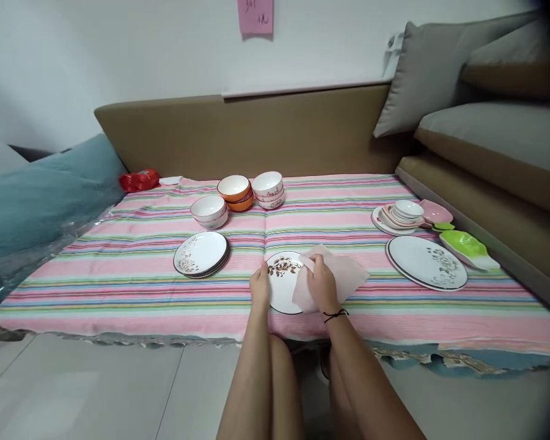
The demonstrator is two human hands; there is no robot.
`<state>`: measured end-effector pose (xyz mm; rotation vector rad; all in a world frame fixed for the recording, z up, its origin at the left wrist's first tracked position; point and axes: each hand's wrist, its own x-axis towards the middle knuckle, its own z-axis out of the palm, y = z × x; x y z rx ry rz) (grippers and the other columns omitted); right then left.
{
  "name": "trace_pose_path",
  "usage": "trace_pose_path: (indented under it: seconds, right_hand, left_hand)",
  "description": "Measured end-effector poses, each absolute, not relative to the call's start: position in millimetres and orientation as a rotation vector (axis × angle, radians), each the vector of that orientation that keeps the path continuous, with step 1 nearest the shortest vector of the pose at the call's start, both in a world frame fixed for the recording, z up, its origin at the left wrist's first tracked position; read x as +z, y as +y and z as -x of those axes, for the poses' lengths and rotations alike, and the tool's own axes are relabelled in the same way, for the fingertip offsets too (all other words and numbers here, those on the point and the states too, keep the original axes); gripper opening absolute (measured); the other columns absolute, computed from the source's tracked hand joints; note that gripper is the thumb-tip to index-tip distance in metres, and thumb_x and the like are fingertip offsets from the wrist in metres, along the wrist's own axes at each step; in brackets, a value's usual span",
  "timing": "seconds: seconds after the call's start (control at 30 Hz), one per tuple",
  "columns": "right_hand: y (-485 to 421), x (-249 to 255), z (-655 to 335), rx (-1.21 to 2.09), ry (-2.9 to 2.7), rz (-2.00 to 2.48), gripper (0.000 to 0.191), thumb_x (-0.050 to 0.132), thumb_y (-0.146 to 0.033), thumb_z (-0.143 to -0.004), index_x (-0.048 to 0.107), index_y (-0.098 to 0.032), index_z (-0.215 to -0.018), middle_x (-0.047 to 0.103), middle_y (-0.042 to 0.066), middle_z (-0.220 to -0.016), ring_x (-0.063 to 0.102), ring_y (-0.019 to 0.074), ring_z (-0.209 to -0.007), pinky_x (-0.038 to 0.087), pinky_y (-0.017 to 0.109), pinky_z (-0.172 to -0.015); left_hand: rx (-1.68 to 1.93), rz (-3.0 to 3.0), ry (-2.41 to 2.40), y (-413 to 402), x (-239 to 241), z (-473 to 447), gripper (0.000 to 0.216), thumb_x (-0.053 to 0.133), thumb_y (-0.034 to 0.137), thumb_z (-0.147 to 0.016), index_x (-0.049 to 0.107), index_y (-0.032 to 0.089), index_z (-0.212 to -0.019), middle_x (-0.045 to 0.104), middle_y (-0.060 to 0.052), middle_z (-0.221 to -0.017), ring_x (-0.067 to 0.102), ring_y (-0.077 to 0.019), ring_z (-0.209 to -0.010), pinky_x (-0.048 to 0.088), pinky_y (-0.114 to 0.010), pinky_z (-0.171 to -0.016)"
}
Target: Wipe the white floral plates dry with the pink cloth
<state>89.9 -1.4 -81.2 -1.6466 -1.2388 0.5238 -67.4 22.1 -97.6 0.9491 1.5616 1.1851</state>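
A white plate with brown flowers and a dark rim lies in front of me on the striped cloth. My left hand grips its left edge. A thin pale pink sheet, like a wipe or tissue, is pinched in my right hand and covers the plate's right side. To the left rests a stack of similar plates. Two large oval plates, one on the other, lie to the right.
Behind are stacked white bowls, orange bowls and flowered bowls. Small dishes, a pink dish and a green leaf-shaped dish are at right. A red bundle lies back left. Cushions border the right.
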Motion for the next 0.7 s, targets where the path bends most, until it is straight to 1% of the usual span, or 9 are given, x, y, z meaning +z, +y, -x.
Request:
trace_pose_path:
  seconds: [0.07,0.13,0.27,0.33,0.43,0.5,0.6,0.7]
  right_hand:
    - [-5,-83,-91,0.558,-1.131,1.541,0.024,0.05,-0.021,-0.076,0.063,-0.017,-0.095,0.068,0.009,-0.09,0.059,0.0221,-0.082,0.041,0.031,-0.072]
    - [-5,-84,-96,0.581,-0.962,1.448,0.025,0.051,-0.03,-0.076,0.063,-0.016,-0.094,0.069,0.009,-0.093,0.059,0.0223,-0.085,0.044,0.032,-0.076]
    - [-10,-76,-107,0.613,-0.61,1.268,0.041,0.044,-0.054,-0.08,0.058,-0.017,-0.095,0.068,0.006,-0.083,0.063,0.0201,-0.078,0.05,0.034,-0.07]
    - [-19,-67,-107,0.668,-0.511,1.131,0.044,0.045,-0.059,-0.08,0.057,-0.02,-0.095,0.068,0.004,-0.083,0.065,0.0192,-0.079,0.052,0.036,-0.076]
    - [-32,-51,-100,0.905,-0.387,0.815,0.04,0.058,-0.053,-0.077,0.06,-0.019,-0.097,0.071,0.005,-0.091,0.067,0.0192,-0.091,0.05,0.039,-0.091]
    - [-36,-42,-93,1.042,-0.363,0.679,0.038,0.064,-0.047,-0.074,0.062,-0.018,-0.098,0.072,0.006,-0.093,0.067,0.0202,-0.093,0.048,0.041,-0.096]
    - [-34,-31,-88,1.064,-0.43,0.671,0.036,0.067,-0.046,-0.074,0.063,-0.02,-0.099,0.073,0.005,-0.095,0.067,0.0207,-0.095,0.047,0.043,-0.097]
    - [-30,-20,-90,1.034,-0.666,0.835,0.037,0.069,-0.048,-0.073,0.066,-0.022,-0.1,0.072,0.003,-0.101,0.065,0.0199,-0.098,0.047,0.039,-0.097]
  left_hand:
    - [1.202,-0.975,1.575,12,-100,67,0.049,0.05,0.062,-0.079,0.048,0.019,-0.056,0.052,-0.001,-0.057,0.045,-0.0157,-0.061,0.034,-0.027,-0.058]
    - [1.206,-1.014,1.577,1,-100,66,0.048,0.049,0.06,-0.08,0.044,0.02,-0.054,0.047,0.0,-0.055,0.042,-0.015,-0.06,0.032,-0.027,-0.058]
    - [1.178,-1.124,1.536,-12,-100,57,0.044,0.049,0.054,-0.082,0.043,0.02,-0.053,0.045,0.001,-0.055,0.041,-0.0147,-0.06,0.031,-0.027,-0.059]
    - [1.16,-1.165,1.528,-13,-102,51,0.044,0.049,0.051,-0.082,0.041,0.02,-0.052,0.043,0.002,-0.053,0.039,-0.0144,-0.058,0.029,-0.027,-0.058]
    - [1.15,-1.184,1.554,-11,-107,41,0.044,0.049,0.047,-0.084,0.037,0.02,-0.05,0.04,0.003,-0.052,0.037,-0.0136,-0.056,0.027,-0.027,-0.058]
    - [1.157,-1.178,1.586,-9,-111,36,0.044,0.048,0.046,-0.085,0.038,0.02,-0.05,0.041,0.002,-0.052,0.036,-0.0135,-0.056,0.026,-0.027,-0.058]
    - [1.195,-1.157,1.628,-7,-116,32,0.044,0.047,0.046,-0.086,0.041,0.02,-0.051,0.044,0.001,-0.054,0.039,-0.0138,-0.058,0.028,-0.027,-0.058]
    - [1.26,-1.146,1.635,-6,-121,32,0.043,0.046,0.046,-0.089,0.049,0.018,-0.057,0.05,0.0,-0.059,0.046,-0.014,-0.061,0.035,-0.027,-0.06]
